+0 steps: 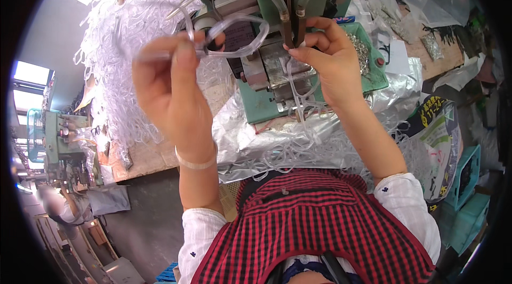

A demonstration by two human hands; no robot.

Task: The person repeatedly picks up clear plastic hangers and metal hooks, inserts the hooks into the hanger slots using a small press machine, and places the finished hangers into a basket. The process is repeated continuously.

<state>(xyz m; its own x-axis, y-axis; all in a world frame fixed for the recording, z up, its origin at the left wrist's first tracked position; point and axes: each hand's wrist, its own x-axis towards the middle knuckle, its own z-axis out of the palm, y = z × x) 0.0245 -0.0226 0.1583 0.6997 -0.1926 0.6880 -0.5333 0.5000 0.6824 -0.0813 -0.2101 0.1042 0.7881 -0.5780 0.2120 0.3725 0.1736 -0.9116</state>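
My left hand (173,89) is raised left of a green bench machine (261,104), closed around a clear plastic loop (264,33). Motion smears its fingertips and part of the loop. At the machine's two upright brown metal bars (287,29), my right hand (337,65) is closed, with thumb and index finger pinched just below them. A clear plastic strap (294,84) hangs down from that pinch over the machine's metal block (282,70). What exactly sits between the right fingertips is too small to make out.
A large heap of clear loops (120,65) covers the bench's left side. More loops (298,156) lie on silver sheeting (229,124) before me. Right of the machine stands a green tray (380,78) with small metal parts. Teal crates (469,220) stand lower right; another person (69,206) sits far left.
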